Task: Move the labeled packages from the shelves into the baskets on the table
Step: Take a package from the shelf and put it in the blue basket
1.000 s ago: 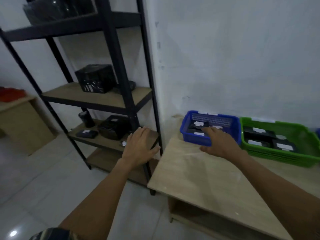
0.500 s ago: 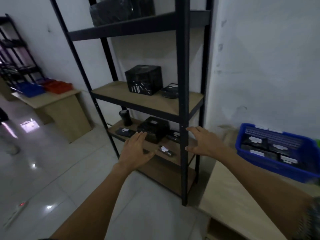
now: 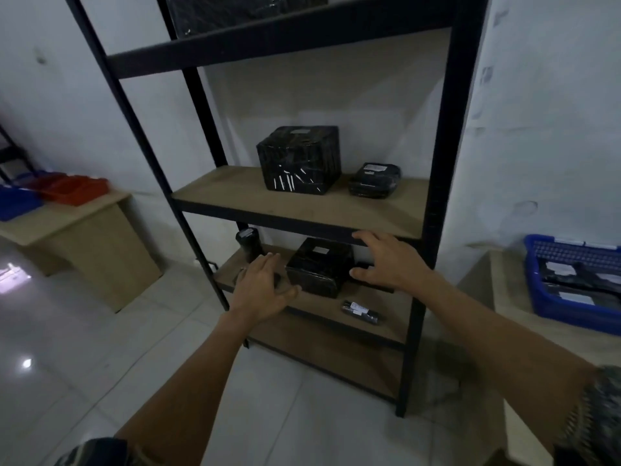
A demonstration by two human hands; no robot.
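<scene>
A black metal shelf unit (image 3: 295, 218) with wooden boards holds black-wrapped labeled packages. On the lower board sits a black box package (image 3: 319, 265). My left hand (image 3: 263, 290) is open just left of it and my right hand (image 3: 389, 260) is open just right of it; neither grips it. A black cylinder (image 3: 248, 242) stands behind my left hand. A small dark roll (image 3: 359, 311) lies at the board's front. The middle board carries a large black cube (image 3: 300, 159) and a flat package (image 3: 374, 179). A blue basket (image 3: 537, 297) with several packages sits on the table at right.
The table (image 3: 504, 297) edge is close to the shelf's right post. A second desk (image 3: 84, 230) at left holds a red basket (image 3: 72, 190) and a blue basket (image 3: 16, 203). White tiled floor lies in front of the shelf. More wrapped packages sit on the top board (image 3: 248, 5).
My right hand left the blue basket and swung left to the shelf. Both hands moved in toward the black box on the lower board, and the view turned left.
</scene>
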